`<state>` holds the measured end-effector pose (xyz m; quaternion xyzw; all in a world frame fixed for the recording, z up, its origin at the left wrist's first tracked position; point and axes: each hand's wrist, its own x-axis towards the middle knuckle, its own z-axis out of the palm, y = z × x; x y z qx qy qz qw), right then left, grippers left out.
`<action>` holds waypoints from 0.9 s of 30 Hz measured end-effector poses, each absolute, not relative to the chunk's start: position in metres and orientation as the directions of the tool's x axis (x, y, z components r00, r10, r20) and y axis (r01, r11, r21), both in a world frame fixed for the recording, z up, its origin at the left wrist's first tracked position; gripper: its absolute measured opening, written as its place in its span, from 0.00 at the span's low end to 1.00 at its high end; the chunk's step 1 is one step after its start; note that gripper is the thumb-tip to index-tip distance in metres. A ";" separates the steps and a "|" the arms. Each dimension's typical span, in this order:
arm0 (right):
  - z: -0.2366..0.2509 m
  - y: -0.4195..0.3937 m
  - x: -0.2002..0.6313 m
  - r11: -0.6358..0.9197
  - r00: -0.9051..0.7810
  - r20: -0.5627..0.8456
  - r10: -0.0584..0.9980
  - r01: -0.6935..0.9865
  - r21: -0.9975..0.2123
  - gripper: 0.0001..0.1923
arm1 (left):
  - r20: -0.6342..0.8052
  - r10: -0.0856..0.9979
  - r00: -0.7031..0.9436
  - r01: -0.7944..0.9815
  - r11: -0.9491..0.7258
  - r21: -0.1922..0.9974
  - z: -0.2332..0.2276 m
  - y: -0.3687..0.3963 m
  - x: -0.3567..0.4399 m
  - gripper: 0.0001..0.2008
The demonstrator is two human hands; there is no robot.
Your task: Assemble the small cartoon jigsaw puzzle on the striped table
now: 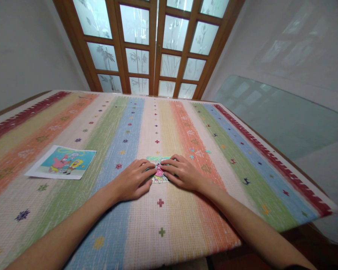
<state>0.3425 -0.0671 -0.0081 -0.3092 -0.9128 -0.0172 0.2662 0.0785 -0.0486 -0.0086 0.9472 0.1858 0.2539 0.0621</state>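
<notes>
Right at frame center, slightly below middle, a small jigsaw puzzle (159, 169) lies flat on the striped cloth, w/ green along its top edge and a pink figure showing in the gap btwn both hands. Most of it is covered, so the rest of the picture on it can't be made out.

Left hand (133, 180) comes in from lower left, palm down, fingers loosely spread and resting on the puzzle's left part; fingertips touch it, nothing pinched or lifted. Right hand (183, 173) comes in from lower right, also palm down, fingers spread flat across the puzzle's right part, pressing on top, not gripping. Tips of both hands nearly meet over the pink figure.

Left of center, well apart from the hands, a printed cartoon picture (62, 162) lies flat w/ a white border, showing a pink and a yellow character on blue.

Under it all, the tablecloth (163, 123) runs in colored stripes w/ small cross marks. Upper center of frame: wooden doors (154, 45) w/ frosted glass panes. Right side: a glass sheet (284, 116) leaning by the wall.
</notes>
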 end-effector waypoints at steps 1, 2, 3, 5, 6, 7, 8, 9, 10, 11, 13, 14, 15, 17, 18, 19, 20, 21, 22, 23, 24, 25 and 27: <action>-0.009 -0.067 0.342 0.805 -0.668 0.493 0.558 0.581 -0.125 0.14 | 0.462 0.382 0.800 0.321 -0.924 0.207 -0.009 -0.049 0.079 0.16; -0.009 -0.067 0.341 0.801 -0.669 0.489 0.560 0.587 -0.116 0.14 | 0.468 0.378 0.798 0.321 -0.926 0.200 -0.009 -0.049 0.079 0.16; -0.010 -0.067 0.341 0.799 -0.670 0.486 0.561 0.592 -0.107 0.14 | 0.474 0.373 0.797 0.320 -0.928 0.192 -0.009 -0.049 0.078 0.16; -0.010 -0.067 0.340 0.796 -0.671 0.485 0.561 0.598 -0.094 0.14 | 0.483 0.365 0.796 0.319 -0.931 0.178 -0.009 -0.049 0.078 0.17; -0.010 -0.067 0.340 0.795 -0.671 0.485 0.561 0.599 -0.091 0.14 | 0.485 0.363 0.796 0.318 -0.932 0.176 -0.010 -0.049 0.078 0.17; -0.010 -0.067 0.339 0.794 -0.671 0.483 0.563 0.601 -0.091 0.14 | 0.486 0.361 0.796 0.316 -0.932 0.176 -0.010 -0.049 0.078 0.17; -0.009 -0.067 0.339 0.794 -0.672 0.482 0.563 0.600 -0.092 0.14 | 0.484 0.361 0.797 0.315 -0.932 0.178 -0.010 -0.048 0.078 0.18; -0.009 -0.067 0.339 0.794 -0.672 0.480 0.564 0.601 -0.094 0.14 | 0.481 0.364 0.797 0.315 -0.931 0.183 -0.010 -0.048 0.079 0.18; -0.009 -0.067 0.339 0.794 -0.672 0.478 0.566 0.601 -0.095 0.15 | 0.477 0.368 0.798 0.317 -0.930 0.188 -0.011 -0.048 0.079 0.19; -0.008 -0.067 0.339 0.793 -0.671 0.477 0.568 0.602 -0.097 0.15 | 0.473 0.373 0.799 0.318 -0.928 0.194 -0.011 -0.048 0.079 0.19; -0.008 -0.067 0.339 0.789 -0.668 0.472 0.575 0.605 -0.105 0.15 | 0.468 0.376 0.800 0.319 -0.926 0.201 -0.012 -0.048 0.079 0.21; -0.008 -0.068 0.339 0.787 -0.667 0.468 0.579 0.607 -0.110 0.14 | 0.469 0.376 0.799 0.318 -0.927 0.201 -0.012 -0.048 0.079 0.21; -0.008 -0.068 0.339 0.786 -0.667 0.463 0.583 0.608 -0.114 0.14 | 0.471 0.374 0.799 0.317 -0.927 0.199 -0.012 -0.048 0.079 0.21; -0.007 -0.068 0.339 0.784 -0.667 0.459 0.587 0.609 -0.119 0.15 | 0.475 0.371 0.798 0.317 -0.928 0.194 -0.013 -0.048 0.079 0.20; -0.007 -0.068 0.339 0.783 -0.665 0.460 0.588 0.610 -0.118 0.15 | 0.475 0.371 0.798 0.319 -0.928 0.191 -0.013 -0.048 0.079 0.20; -0.006 -0.068 0.339 0.784 -0.666 0.462 0.586 0.609 -0.117 0.15 | 0.473 0.372 0.799 0.320 -0.928 0.188 -0.014 -0.047 0.079 0.20; -0.006 -0.069 0.338 0.787 -0.668 0.462 0.583 0.606 -0.116 0.16 | 0.470 0.372 0.800 0.322 -0.928 0.187 -0.014 -0.047 0.079 0.20; -0.006 -0.069 0.338 0.791 -0.672 0.463 0.578 0.600 -0.118 0.16 | 0.467 0.372 0.802 0.323 -0.928 0.185 -0.014 -0.047 0.079 0.20; -0.006 -0.069 0.338 0.795 -0.674 0.463 0.575 0.594 -0.122 0.16 | 0.466 0.374 0.802 0.325 -0.927 0.185 -0.014 -0.047 0.078 0.19; -0.005 -0.068 0.337 0.798 -0.677 0.463 0.573 0.589 -0.127 0.17 | 0.465 0.375 0.802 0.327 -0.927 0.185 -0.014 -0.047 0.078 0.19; -0.006 -0.068 0.337 0.801 -0.678 0.461 0.572 0.584 -0.135 0.17 | 0.465 0.376 0.801 0.328 -0.927 0.185 -0.014 -0.047 0.078 0.19; -0.006 -0.068 0.337 0.799 -0.677 0.458 0.576 0.584 -0.143 0.17 | 0.467 0.376 0.800 0.327 -0.927 0.186 -0.013 -0.047 0.078 0.19; -0.006 -0.068 0.337 0.794 -0.673 0.449 0.588 0.587 -0.159 0.16 | 0.472 0.375 0.798 0.324 -0.927 0.189 -0.013 -0.047 0.078 0.19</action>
